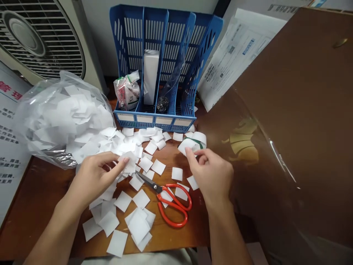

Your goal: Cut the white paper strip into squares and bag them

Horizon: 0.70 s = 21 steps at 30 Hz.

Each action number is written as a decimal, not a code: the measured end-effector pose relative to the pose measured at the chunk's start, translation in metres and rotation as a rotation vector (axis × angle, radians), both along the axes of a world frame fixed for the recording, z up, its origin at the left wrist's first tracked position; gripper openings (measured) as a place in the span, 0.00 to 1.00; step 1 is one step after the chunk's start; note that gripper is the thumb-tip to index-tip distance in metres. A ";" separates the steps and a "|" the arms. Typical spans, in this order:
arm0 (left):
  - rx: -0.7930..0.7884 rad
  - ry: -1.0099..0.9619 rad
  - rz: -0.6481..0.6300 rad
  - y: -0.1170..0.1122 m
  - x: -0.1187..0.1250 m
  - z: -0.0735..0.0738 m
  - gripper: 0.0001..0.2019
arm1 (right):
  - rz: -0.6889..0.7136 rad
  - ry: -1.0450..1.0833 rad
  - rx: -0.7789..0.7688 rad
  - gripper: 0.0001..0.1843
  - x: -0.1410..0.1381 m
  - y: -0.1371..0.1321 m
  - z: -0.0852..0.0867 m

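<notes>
My left hand (pixel 95 175) rests on the scattered white paper squares (pixel 138 221), its fingers curled and pinching one square near the pile's middle. My right hand (pixel 211 173) is closed on a curled white paper strip with a green mark (pixel 193 141), thumb and forefinger gripping its near end. Red-handled scissors (pixel 172 202) lie shut on the wooden desk (pixel 35 206) between my two hands, blades pointing up-left.
A clear plastic bag full of white squares (pixel 59 117) sits at the left. A blue file rack (pixel 162 66) stands behind, holding a white box and small packets. A fan (pixel 41 36) is at the back left, and a brown board under clear film (pixel 289 129) fills the right.
</notes>
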<state>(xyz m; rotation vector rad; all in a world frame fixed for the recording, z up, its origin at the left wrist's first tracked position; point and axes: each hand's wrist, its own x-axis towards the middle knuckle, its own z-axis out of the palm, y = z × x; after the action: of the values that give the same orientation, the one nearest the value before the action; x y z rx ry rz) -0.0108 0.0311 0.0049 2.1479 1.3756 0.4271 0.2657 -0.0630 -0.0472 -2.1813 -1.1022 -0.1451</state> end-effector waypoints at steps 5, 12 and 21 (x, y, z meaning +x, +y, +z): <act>0.035 -0.084 -0.081 0.021 0.019 -0.004 0.17 | 0.036 -0.080 0.023 0.18 0.012 0.038 -0.006; 0.259 -0.081 -0.310 0.017 0.029 -0.024 0.13 | 0.343 -0.307 0.259 0.09 -0.006 0.029 -0.027; 0.379 -0.065 -0.314 0.002 0.021 -0.042 0.17 | 0.560 -0.119 0.192 0.13 -0.020 0.019 -0.032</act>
<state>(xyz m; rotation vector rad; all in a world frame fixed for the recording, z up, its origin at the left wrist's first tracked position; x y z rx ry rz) 0.0107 0.0328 -0.0375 2.5753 0.9530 0.6669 0.2453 -0.0445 -0.0796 -1.6434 -1.6484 -0.1238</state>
